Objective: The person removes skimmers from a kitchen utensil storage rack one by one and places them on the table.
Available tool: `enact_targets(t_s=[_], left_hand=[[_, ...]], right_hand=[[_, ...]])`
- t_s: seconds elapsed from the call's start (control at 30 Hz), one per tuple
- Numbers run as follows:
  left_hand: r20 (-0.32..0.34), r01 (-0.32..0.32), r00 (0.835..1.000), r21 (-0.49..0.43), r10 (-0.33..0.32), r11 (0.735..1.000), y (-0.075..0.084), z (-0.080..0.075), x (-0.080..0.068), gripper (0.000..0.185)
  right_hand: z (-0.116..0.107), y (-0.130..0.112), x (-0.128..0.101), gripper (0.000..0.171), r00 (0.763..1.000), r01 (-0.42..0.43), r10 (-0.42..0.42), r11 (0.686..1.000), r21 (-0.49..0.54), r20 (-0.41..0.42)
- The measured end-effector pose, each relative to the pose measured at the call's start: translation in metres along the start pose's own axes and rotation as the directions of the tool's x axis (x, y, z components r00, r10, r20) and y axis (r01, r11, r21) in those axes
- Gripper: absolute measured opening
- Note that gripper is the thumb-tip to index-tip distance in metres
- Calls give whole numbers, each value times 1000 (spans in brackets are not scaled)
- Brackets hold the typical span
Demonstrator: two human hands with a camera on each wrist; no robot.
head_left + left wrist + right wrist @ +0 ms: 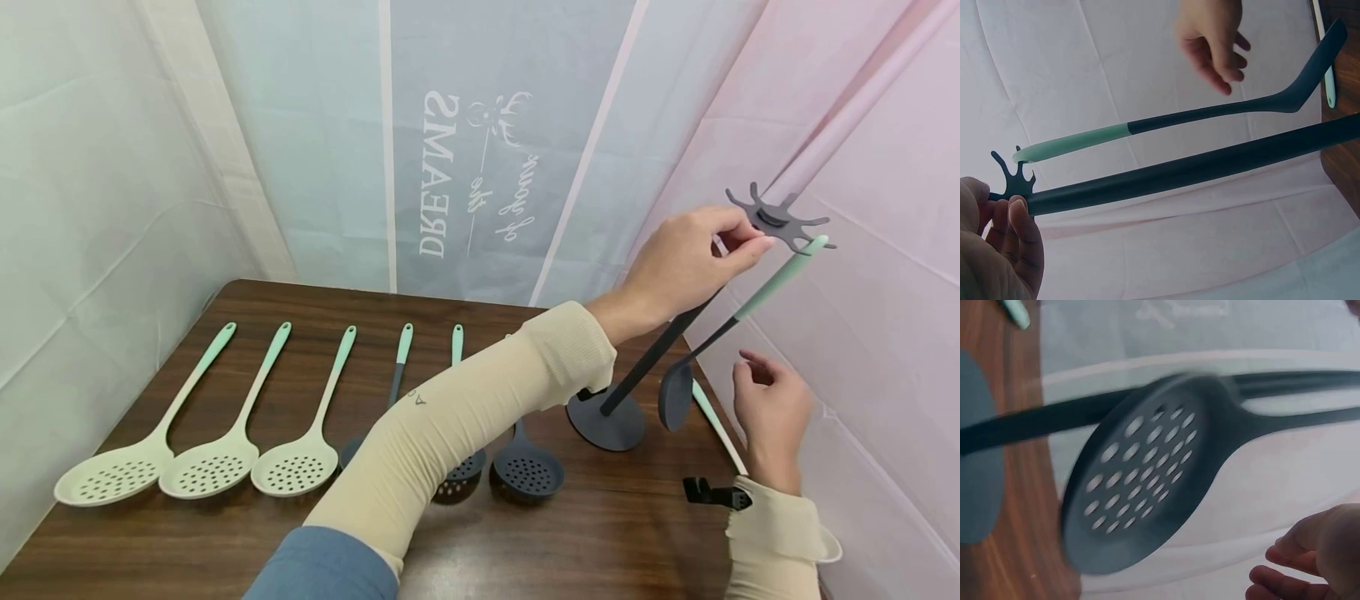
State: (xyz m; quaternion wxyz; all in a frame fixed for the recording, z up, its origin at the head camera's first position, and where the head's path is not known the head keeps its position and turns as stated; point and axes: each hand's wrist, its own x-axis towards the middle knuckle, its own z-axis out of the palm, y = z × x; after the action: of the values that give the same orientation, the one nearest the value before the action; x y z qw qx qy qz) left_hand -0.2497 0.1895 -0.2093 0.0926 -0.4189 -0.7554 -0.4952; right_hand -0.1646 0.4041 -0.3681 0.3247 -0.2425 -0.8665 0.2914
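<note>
Hanging step. Left hand [686, 262] pinches the hook crown [776, 218] atop the utensil stand [609, 417]. Dark slotted spoon [677, 396] hangs from a hook beside the pole. Right hand [772, 417] loose, empty, just beside the spoon bowl. Next likely: fetching another skimmer from the table [600, 533].
</note>
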Motion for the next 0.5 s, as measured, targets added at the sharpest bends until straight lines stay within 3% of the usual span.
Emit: enact_targets(t_s=[0.23,0.5], left_hand=[[1,4,1000,18,-4,1000,1,1,1,18],[-3,10,1000,10,-10,1000,1,1,1,18]], right_hand=[[-6,-22,-3,27,991,103,-88,984,145,-101],[-13,-40,-5,25,990,129,-109,959,252,-90]])
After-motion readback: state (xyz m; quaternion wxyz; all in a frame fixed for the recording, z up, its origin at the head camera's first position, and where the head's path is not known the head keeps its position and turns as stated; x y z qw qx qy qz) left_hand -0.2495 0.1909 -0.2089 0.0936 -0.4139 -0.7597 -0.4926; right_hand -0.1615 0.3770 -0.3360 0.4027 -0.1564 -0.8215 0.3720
